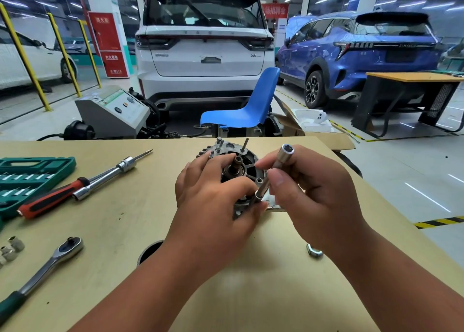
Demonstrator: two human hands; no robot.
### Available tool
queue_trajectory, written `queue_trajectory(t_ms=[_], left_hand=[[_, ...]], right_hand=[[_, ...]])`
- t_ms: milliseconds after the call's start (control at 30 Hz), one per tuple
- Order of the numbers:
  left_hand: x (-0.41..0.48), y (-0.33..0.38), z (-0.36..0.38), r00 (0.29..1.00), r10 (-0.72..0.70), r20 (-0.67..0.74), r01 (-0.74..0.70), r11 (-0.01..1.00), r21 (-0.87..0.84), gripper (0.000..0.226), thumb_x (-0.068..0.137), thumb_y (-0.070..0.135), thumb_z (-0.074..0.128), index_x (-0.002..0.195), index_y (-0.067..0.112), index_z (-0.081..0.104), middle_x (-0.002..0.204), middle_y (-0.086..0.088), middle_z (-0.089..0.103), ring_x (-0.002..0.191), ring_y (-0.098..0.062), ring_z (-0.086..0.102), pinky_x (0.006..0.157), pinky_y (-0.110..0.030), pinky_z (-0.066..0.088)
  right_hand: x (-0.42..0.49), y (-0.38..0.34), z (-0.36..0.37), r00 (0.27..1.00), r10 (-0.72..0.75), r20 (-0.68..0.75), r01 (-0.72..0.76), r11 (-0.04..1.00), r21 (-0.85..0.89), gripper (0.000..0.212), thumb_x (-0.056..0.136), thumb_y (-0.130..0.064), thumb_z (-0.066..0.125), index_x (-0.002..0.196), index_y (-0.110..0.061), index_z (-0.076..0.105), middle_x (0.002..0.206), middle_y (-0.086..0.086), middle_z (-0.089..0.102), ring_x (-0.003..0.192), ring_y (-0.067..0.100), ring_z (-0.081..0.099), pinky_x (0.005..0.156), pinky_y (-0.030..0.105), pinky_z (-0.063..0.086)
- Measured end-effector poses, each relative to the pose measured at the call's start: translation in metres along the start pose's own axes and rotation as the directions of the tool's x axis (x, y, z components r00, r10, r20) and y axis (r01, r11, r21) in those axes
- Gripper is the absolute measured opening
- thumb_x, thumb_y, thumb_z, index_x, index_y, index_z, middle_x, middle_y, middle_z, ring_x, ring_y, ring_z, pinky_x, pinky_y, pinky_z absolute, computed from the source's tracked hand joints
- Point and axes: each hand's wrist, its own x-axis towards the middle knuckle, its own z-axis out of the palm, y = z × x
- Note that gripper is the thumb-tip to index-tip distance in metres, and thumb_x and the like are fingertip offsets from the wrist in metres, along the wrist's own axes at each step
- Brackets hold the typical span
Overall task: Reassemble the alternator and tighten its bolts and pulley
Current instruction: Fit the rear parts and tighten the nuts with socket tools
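Observation:
The alternator (247, 167) lies on the wooden table with its shaft end up and long bolts (244, 144) sticking out of its far side. My left hand (213, 196) rests over its near left part and pinches a bolt at its near edge. My right hand (308, 191) holds a long silver socket (281, 159), tilted, with its lower end on that bolt. A loose nut (314, 251) lies on the table under my right wrist.
At left lie a green socket case (30, 171), a red-handled driver (50, 200), a silver extension bar (108, 178), a ratchet (47, 269) and several small sockets (11, 250). A round hole (150, 252) opens in the table near my left forearm. Blue chair (248, 111) behind.

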Motion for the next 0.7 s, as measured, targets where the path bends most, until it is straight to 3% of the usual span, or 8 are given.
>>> queue_trajectory(t_ms=[67,167,300,400,500,600,700], left_hand=[[-0.0006,-0.0007,0.0002,1.0,0.005,-0.001,-0.005,1.0,0.004,0.026,0.086,0.064,0.056,0.099,0.046,0.066,0.151,0.008,0.05,0.151,-0.029,0.028,0.119,-0.057,0.022],[-0.0006,-0.0005,0.0009,1.0,-0.011,-0.006,0.01,1.0,-0.012,0.035,0.081,0.072,0.053,0.1,0.046,0.065,0.151,0.011,0.049,0.154,-0.025,0.024,0.122,-0.049,0.018],[-0.0008,0.0005,0.0006,1.0,-0.024,-0.008,0.024,1.0,-0.009,0.029,0.084,0.065,0.061,0.1,0.045,0.072,0.152,0.011,0.05,0.154,-0.024,0.024,0.122,-0.05,0.017],[-0.0012,-0.0003,0.0007,1.0,-0.016,-0.019,0.015,0.999,-0.03,0.023,0.086,0.06,0.061,0.103,0.046,0.067,0.152,0.007,0.051,0.153,-0.028,0.026,0.122,-0.055,0.019],[-0.0014,-0.0004,0.0006,1.0,-0.002,-0.012,0.001,1.0,-0.02,0.034,0.084,0.068,0.052,0.114,0.053,0.057,0.153,0.008,0.049,0.153,-0.027,0.024,0.122,-0.052,0.018],[-0.001,0.0,0.0009,1.0,-0.013,-0.008,0.013,1.0,-0.018,0.043,0.078,0.076,0.05,0.114,0.053,0.059,0.153,0.012,0.048,0.155,-0.023,0.021,0.123,-0.048,0.016],[-0.001,-0.0001,0.0016,1.0,-0.019,-0.024,0.019,0.999,-0.035,0.04,0.076,0.076,0.054,0.1,0.045,0.067,0.151,0.011,0.05,0.154,-0.022,0.022,0.123,-0.046,0.015]], right_hand=[[0.0004,-0.0005,0.0004,1.0,-0.001,-0.002,0.001,1.0,-0.006,0.014,0.097,-0.024,0.056,0.102,-0.027,0.069,0.082,-0.009,0.065,0.07,0.017,0.063,0.063,0.024,0.05],[-0.0002,0.003,0.0013,1.0,0.001,-0.026,-0.002,1.0,-0.031,0.014,0.097,-0.027,0.061,0.091,-0.017,0.068,0.082,-0.006,0.065,0.07,0.018,0.063,0.062,0.034,0.052],[-0.0011,0.0053,0.0018,0.999,0.029,-0.037,-0.03,0.999,-0.045,0.02,0.094,-0.029,0.064,0.087,-0.01,0.065,0.077,-0.004,0.062,0.067,0.023,0.06,0.062,0.043,0.049],[-0.0006,0.0015,0.0012,0.999,0.028,-0.029,-0.028,1.0,0.006,0.012,0.095,-0.025,0.058,0.095,-0.02,0.069,0.08,-0.005,0.065,0.068,0.02,0.061,0.061,0.033,0.051],[0.0002,-0.001,0.0004,1.0,0.012,-0.02,-0.011,1.0,0.013,0.016,0.096,-0.023,0.054,0.099,-0.023,0.07,0.079,-0.01,0.065,0.066,0.017,0.061,0.061,0.023,0.048],[-0.0005,0.0012,0.0004,1.0,0.007,-0.027,-0.007,1.0,0.002,0.012,0.097,-0.025,0.059,0.092,-0.017,0.067,0.079,-0.007,0.064,0.066,0.02,0.061,0.059,0.037,0.051],[-0.0001,0.0046,0.001,0.999,0.006,-0.053,-0.007,1.0,-0.029,0.015,0.095,-0.028,0.063,0.088,-0.015,0.062,0.076,-0.001,0.06,0.066,0.025,0.058,0.061,0.045,0.047]])
